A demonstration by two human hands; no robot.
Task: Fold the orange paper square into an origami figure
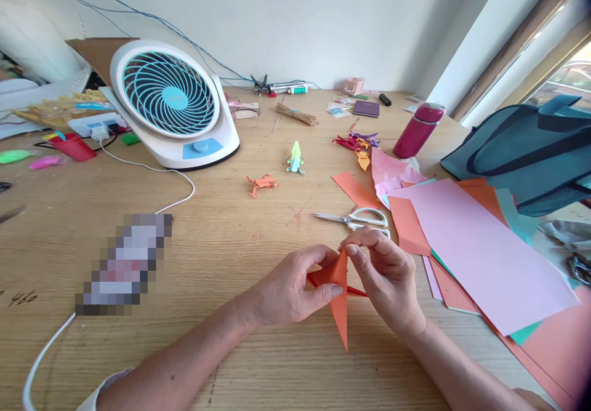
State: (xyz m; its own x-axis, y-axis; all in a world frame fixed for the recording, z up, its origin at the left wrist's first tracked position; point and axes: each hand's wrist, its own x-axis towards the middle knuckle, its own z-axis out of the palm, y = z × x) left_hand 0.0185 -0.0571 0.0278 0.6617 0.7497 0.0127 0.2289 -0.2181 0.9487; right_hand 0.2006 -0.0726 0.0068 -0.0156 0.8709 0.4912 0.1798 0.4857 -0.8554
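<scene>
Between my hands, above the front of the table, is a folded piece of orange paper (pixel 340 303) with a long point hanging down and narrower points to the sides. My left hand (pixel 295 285) grips it from the left, thumb across its front. The fingertips of my right hand (pixel 385 275) pinch its top tip. White-handled scissors (pixel 353 218) lie just beyond my right hand. Farther back sit an orange paper frog (pixel 262 183) and a green and blue paper figure (pixel 295 159).
Stacked coloured paper (pixel 484 251) covers the right side, with a red bottle (pixel 419 129) and a blue-grey bag (pixel 517 152) behind. At left stand a fan (pixel 173 100), a red cup (pixel 76 146) and a blurred-out device (pixel 127 266) on a white cable (pixel 46 349).
</scene>
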